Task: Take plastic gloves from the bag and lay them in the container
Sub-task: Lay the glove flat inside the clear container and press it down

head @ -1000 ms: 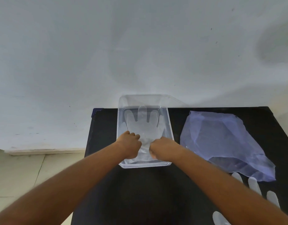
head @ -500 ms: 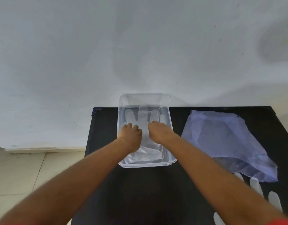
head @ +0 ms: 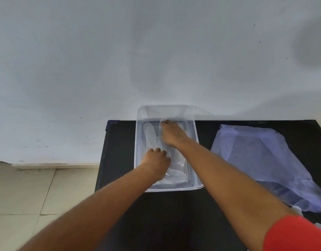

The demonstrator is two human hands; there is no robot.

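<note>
A clear plastic container [head: 196, 142] stands on the black table against the wall. A clear plastic glove [head: 151, 136] lies flat inside it, fingers toward the wall and cuff [head: 176, 176] toward me. My left hand [head: 157, 160] rests on the glove's middle with its fingers curled. Reaching to the container's far end, my right hand [head: 172, 134] has its fingertips on a slightly lifted glove finger. A bluish translucent bag [head: 261, 160] lies to the right. Another glove [head: 298, 210] peeks out near the bag's front corner, mostly hidden by my right arm.
The black table [head: 174, 214] ends at a left edge with tiled floor [head: 38, 192] below. A white wall [head: 156, 51] rises directly behind the container. My red sleeve [head: 293, 234] shows at the bottom right.
Both hands slid from the container's near end toward the wall along the glove. The right hand went furthest, to the far end; the left stopped at the middle.
</note>
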